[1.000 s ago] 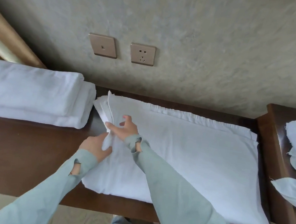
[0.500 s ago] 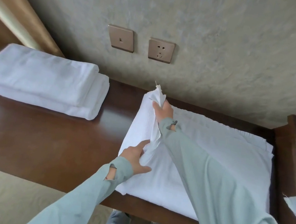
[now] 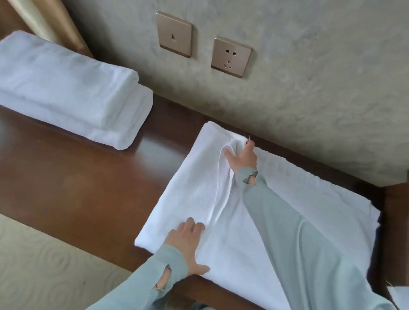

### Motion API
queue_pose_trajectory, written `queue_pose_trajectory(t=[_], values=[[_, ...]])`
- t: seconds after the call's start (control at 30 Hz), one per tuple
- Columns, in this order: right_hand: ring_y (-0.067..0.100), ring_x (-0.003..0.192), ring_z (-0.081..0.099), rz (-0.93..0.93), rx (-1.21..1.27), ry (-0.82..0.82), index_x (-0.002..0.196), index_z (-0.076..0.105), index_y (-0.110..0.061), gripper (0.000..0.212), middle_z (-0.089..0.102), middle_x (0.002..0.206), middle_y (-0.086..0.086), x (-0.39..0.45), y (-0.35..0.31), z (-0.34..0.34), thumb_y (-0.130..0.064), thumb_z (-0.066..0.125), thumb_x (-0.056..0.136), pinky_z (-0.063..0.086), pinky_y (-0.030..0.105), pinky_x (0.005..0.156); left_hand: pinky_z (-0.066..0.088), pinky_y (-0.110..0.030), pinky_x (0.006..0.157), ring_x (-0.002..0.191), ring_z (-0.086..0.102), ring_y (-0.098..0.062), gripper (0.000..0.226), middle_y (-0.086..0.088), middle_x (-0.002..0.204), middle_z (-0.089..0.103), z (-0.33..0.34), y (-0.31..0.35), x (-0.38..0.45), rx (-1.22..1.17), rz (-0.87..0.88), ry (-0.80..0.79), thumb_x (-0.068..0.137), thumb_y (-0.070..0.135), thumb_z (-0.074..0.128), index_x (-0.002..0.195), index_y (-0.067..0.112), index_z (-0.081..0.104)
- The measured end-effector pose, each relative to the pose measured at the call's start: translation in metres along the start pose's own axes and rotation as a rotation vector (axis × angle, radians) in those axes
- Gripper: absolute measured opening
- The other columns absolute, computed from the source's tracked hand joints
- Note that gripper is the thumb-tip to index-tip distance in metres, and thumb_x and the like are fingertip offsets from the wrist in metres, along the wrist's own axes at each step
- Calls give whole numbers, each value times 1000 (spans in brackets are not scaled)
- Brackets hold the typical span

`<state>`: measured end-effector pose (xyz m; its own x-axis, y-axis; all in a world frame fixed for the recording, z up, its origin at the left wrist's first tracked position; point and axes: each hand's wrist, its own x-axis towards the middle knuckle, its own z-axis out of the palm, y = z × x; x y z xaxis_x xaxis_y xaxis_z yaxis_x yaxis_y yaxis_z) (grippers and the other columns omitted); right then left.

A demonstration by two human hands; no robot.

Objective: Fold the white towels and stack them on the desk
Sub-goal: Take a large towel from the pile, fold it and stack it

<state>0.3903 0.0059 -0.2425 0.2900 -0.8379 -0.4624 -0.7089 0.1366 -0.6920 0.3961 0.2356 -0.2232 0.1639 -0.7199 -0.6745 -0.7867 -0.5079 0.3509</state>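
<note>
On the desk [image 3: 65, 175], two folded towels [image 3: 58, 88]; both flat hands press one spread towel [image 3: 277, 242].

Left hand [image 3: 187, 247]: lower centre of the frame, palm down, fingers extended and together toward the upper right, thumb spread to the right. Forearm enters from the bottom edge in a light green sleeve with a thumb slot. Right hand [image 3: 242, 157]: upper centre, palm down, fingers extended, thumb pointing left. Right arm runs diagonally from the lower right corner, nearly straight.
</note>
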Motion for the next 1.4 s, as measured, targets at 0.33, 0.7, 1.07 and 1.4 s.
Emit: queue_pose_trajectory(t=[0.33,0.7,1.07,1.4], values=[[32,108,54,-50,-411,24,147,2,-20,82,41,134,8,-11,3,17,-15,54,85,45,37,86,42,-31,88,110,40,-23,80,-5,127,30,14,10,7,149,-233,92,69,52,62,129,13,25],[28,111,54,-95,-96,-83,140,26,-8,57,50,106,8,-8,13,-16,-10,54,90,35,22,79,44,-26,75,90,44,-19,41,-4,117,40,3,18,14,-2,-283,118,84,15,53,121,12,34],[15,83,43,-171,-131,2,134,41,-6,43,42,81,0,12,21,-23,-1,47,91,33,18,73,43,-26,76,78,45,-18,35,2,100,39,30,39,20,-294,-124,190,82,24,54,113,13,40],[24,111,47,-53,1,127,139,31,-7,52,47,119,12,4,27,-13,2,47,90,37,30,99,41,-20,81,84,48,-11,45,8,101,49,23,27,20,-505,-59,61,76,41,63,113,22,46]])
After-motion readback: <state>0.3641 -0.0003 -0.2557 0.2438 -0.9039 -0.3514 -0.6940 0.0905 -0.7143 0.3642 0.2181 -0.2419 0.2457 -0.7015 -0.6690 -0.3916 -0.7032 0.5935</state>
